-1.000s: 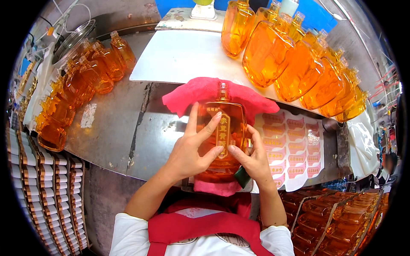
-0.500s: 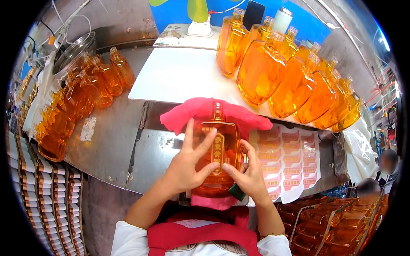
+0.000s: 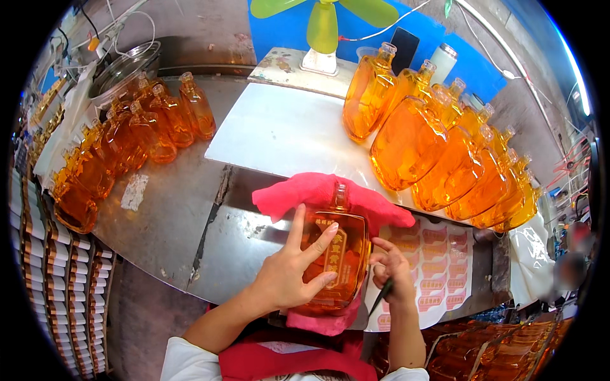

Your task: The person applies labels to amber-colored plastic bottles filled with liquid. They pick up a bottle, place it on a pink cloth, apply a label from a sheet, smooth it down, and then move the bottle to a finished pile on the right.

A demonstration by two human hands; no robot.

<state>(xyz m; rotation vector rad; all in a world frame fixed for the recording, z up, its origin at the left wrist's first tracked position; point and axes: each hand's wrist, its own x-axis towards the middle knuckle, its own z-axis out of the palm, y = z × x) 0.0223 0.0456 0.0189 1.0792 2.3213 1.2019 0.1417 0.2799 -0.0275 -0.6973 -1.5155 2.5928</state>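
A flat amber glass bottle (image 3: 351,254) with a gold-printed label on its front lies on a pink cloth (image 3: 298,190), its neck pointing away from me. My left hand (image 3: 283,276) rests on the bottle's left part, fingers spread, with the fingertips and thumb touching the glass beside the label. Off the bottle's right side, my right hand (image 3: 395,273) has curled fingers and grips a thin dark green flat piece (image 3: 382,297), seen nearly edge-on; its kind is unclear. Right of the bottle lies a sheet of red and gold labels (image 3: 438,260).
Several amber bottles (image 3: 406,149) stand on the white board (image 3: 273,127) at the back right, more amber bottles (image 3: 152,136) at the left. A green fan (image 3: 323,28) stands at the back. Stacked white and brown trays (image 3: 57,267) are lower left, crated bottles (image 3: 457,355) lower right.
My right hand has lifted off the bottle's right edge and moved right, turning the green piece edge-on. My left hand stays spread on the bottle. The whole view has shifted.
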